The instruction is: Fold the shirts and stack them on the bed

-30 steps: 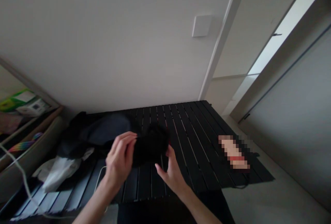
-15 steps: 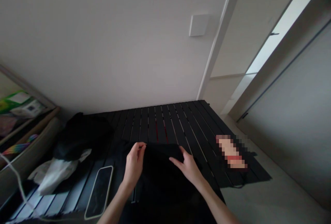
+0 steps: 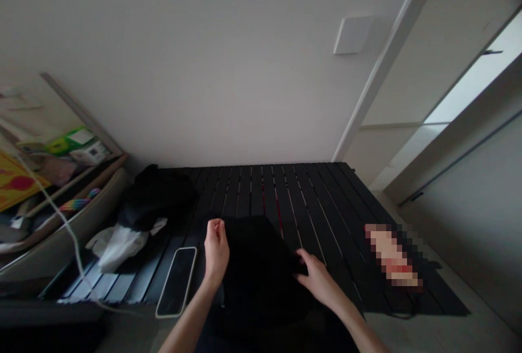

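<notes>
A black cloth garment (image 3: 261,271) lies spread over the near edge of the dark slatted table and hangs toward me. My left hand (image 3: 216,245) pinches its far left corner with bunched fingers. My right hand (image 3: 318,280) grips its right edge between thumb and fingers. Close to my left wrist, a phone (image 3: 176,282) in a pale case lies on the slats, apart from the cloth. The lower part of the garment is hidden in shadow.
A black cloth heap (image 3: 157,198) and a white crumpled bag (image 3: 122,247) lie on the table's left. A pixelated object (image 3: 391,255) lies at the right end. A white cable (image 3: 69,228) runs down past a shelf (image 3: 73,217) at left.
The black cloth, bunched between my raised hands earlier, now lies spread and hangs toward me. My hands are further apart. The phone has come into view, and the view has turned slightly left.
</notes>
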`<state>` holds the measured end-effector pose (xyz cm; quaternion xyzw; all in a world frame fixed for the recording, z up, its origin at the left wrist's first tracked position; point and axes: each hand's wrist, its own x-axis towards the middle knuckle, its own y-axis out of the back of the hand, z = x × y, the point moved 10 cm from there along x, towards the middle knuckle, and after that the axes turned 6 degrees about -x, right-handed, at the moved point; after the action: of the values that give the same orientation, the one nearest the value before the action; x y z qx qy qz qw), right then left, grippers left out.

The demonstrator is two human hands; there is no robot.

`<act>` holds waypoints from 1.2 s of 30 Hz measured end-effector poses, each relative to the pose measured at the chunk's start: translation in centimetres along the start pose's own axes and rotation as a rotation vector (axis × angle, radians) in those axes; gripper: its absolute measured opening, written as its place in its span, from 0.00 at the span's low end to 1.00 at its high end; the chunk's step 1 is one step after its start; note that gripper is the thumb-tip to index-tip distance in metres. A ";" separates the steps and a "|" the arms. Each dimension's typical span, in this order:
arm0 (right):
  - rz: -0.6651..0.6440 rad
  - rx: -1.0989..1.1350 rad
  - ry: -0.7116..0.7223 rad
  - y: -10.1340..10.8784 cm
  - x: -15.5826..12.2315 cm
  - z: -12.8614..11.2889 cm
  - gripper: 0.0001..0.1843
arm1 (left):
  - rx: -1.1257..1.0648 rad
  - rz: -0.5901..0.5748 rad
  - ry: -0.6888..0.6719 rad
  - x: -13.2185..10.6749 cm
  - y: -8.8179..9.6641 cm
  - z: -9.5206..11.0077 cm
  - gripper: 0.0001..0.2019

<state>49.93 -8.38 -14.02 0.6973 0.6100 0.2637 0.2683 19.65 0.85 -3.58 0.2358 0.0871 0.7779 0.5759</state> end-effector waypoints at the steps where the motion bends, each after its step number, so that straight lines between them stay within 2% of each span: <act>1: -0.002 -0.001 0.015 -0.1 0.1 -0.4 0.11 | 0.010 0.022 -0.012 0.2 0.6 0.2 0.10; 3: -0.022 -0.018 0.062 1.0 1.0 -1.4 0.10 | 0.060 0.129 -0.044 0.8 2.6 0.9 0.09; 6: 0.139 -0.125 0.143 6.7 3.3 -3.3 0.11 | 0.137 0.277 -0.099 1.6 5.4 2.2 0.08; 8: 0.281 -0.160 0.191 10.6 4.7 -4.6 0.11 | 0.162 0.230 -0.123 2.1 5.4 2.5 0.08; 10: 0.403 -0.095 0.212 13.4 5.4 -5.4 0.12 | 0.208 0.079 -0.131 2.3 3.7 2.2 0.09; 11: 0.440 -0.038 0.212 14.1 5.6 -5.7 0.13 | 0.243 0.014 -0.132 2.1 2.7 1.9 0.09; 13: 0.434 0.080 0.197 13.9 5.8 -6.4 0.13 | 0.301 -0.060 -0.138 1.1 1.1 1.7 0.09; 15: 0.344 0.182 0.174 12.2 5.5 -7.5 0.13 | 0.259 -0.142 -0.127 -0.4 -0.9 1.7 0.11; 16: 0.288 0.237 0.167 11.1 5.1 -8.3 0.12 | 0.189 -0.226 -0.100 -1.4 -2.3 1.7 0.14; 19: 0.132 0.395 0.189 8.4 3.4 -11.6 0.10 | -0.082 -0.543 0.036 -5.1 -7.2 2.0 0.29; 21: 0.046 0.461 0.229 7.4 2.2 -13.7 0.09 | -0.220 -0.657 0.081 -7.1 -9.4 2.5 0.39; 22: 0.011 0.478 0.248 7.3 1.7 -14.4 0.09 | -0.261 -0.675 0.079 -7.7 -10.0 2.7 0.40; 24: -0.023 0.480 0.280 7.9 1.0 -14.9 0.11 | -0.281 -0.656 0.077 -8.0 -10.3 2.5 0.31; 26: 0.005 0.445 0.298 9.6 0.8 -14.3 0.16 | -0.253 -0.604 0.100 -7.7 -9.7 1.7 0.14; 27: 0.041 0.415 0.300 10.8 0.8 -13.8 0.18 | -0.250 -0.571 0.116 -7.5 -9.1 1.4 0.11; 29: 0.114 0.374 0.291 12.9 0.8 -12.9 0.21 | -0.286 -0.516 0.129 -7.1 -7.8 1.5 0.12; 31: 0.106 0.390 0.281 13.6 0.6 -12.8 0.26 | -0.349 -0.488 0.121 -7.2 -6.9 2.4 0.13; 33: -0.012 0.435 0.304 12.5 0.0 -13.9 0.30 | -0.371 -0.519 0.094 -8.1 -7.2 3.8 0.20; 35: -0.138 0.446 0.360 10.9 -0.9 -15.7 0.31 | -0.330 -0.572 0.051 -9.3 -8.3 5.1 0.32; 36: -0.161 0.438 0.387 10.5 -1.2 -16.4 0.30 | -0.283 -0.585 0.034 -9.8 -8.8 5.3 0.34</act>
<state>45.85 -9.92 5.04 0.6247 0.7456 0.2317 0.0102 31.89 -6.18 -5.14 0.1054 0.0520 0.5876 0.8006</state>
